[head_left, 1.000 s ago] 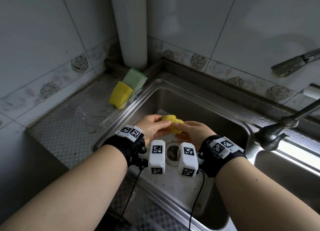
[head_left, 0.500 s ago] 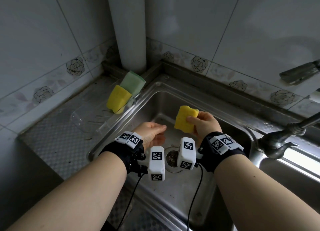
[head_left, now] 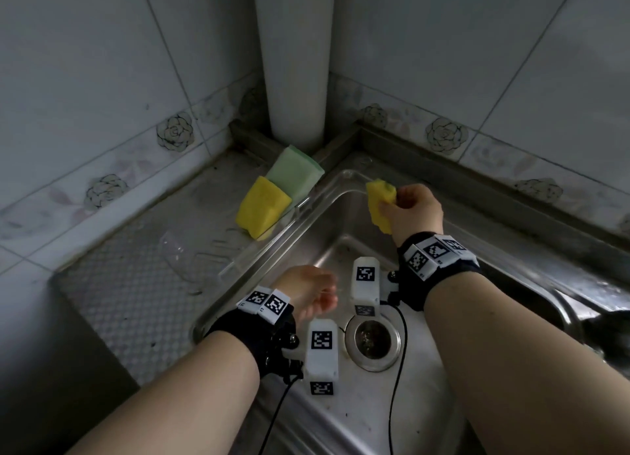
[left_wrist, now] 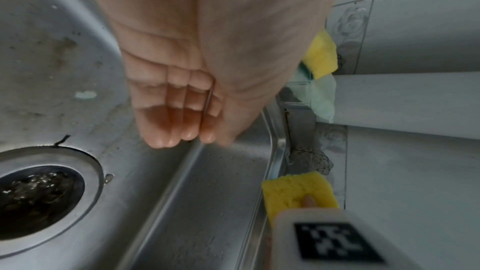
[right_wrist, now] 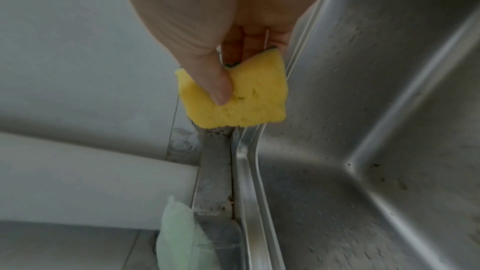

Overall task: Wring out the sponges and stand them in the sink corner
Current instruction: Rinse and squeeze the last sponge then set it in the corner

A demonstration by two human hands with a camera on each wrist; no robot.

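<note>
My right hand (head_left: 405,209) pinches a yellow sponge (head_left: 379,200) (right_wrist: 241,98) (left_wrist: 293,190) above the far rim of the steel sink (head_left: 341,195), thumb pressed into its face. A second yellow sponge (head_left: 260,207) (left_wrist: 322,56) and a pale green sponge (head_left: 295,175) (right_wrist: 176,237) stand leaning in the corner at the sink's left rim, in a clear plastic tray (head_left: 204,253). My left hand (head_left: 313,294) (left_wrist: 182,122) hangs over the basin with loosely curled, empty fingers.
A white pipe (head_left: 293,62) runs down the tiled corner behind the sponges. The drain (head_left: 371,340) (left_wrist: 36,198) sits in the basin floor between my wrists. A patterned steel counter (head_left: 129,294) lies left of the sink.
Both hands squeezed the yellow sponge over the drain; the left let go and dropped back, and the right has carried the sponge up toward the far rim near the corner.
</note>
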